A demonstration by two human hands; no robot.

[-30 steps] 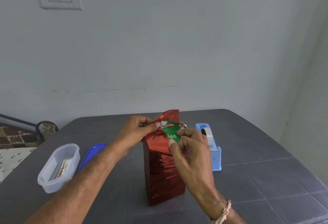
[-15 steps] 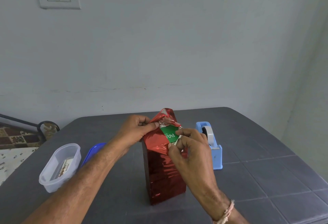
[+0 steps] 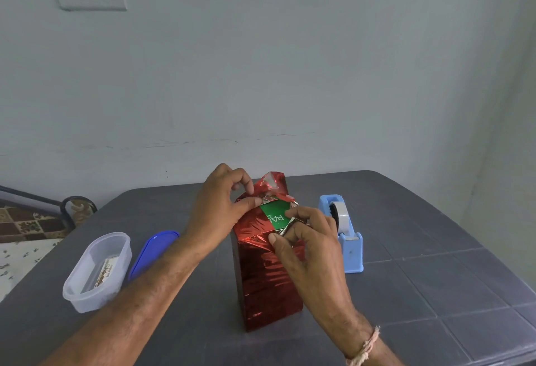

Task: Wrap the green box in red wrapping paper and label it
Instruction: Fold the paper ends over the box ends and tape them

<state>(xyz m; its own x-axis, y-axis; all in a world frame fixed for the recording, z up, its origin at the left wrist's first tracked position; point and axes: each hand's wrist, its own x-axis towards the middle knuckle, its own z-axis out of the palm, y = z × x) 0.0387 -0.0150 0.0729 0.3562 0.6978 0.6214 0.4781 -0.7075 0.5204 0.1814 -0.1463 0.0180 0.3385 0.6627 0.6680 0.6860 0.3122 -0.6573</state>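
The green box (image 3: 275, 215) stands upright in the middle of the dark grey table (image 3: 435, 293). Shiny red wrapping paper (image 3: 266, 278) covers its sides; only part of the green top with white letters shows. My left hand (image 3: 220, 209) pinches the paper flap at the top's left edge between thumb and forefinger. My right hand (image 3: 307, 244) pinches a folded paper flap at the top's near right edge. A crumpled red flap stands up at the far side of the top.
A light blue tape dispenser (image 3: 345, 232) with a white roll stands just right of the box. A clear plastic tub (image 3: 97, 271) holding a small item sits at the left, with its blue lid (image 3: 152, 251) beside it. The wall is close behind the table.
The far flap has been folded down lower over the top. My left thumb and forefinger have shifted on the left flap; my right hand keeps pinching the near flap.
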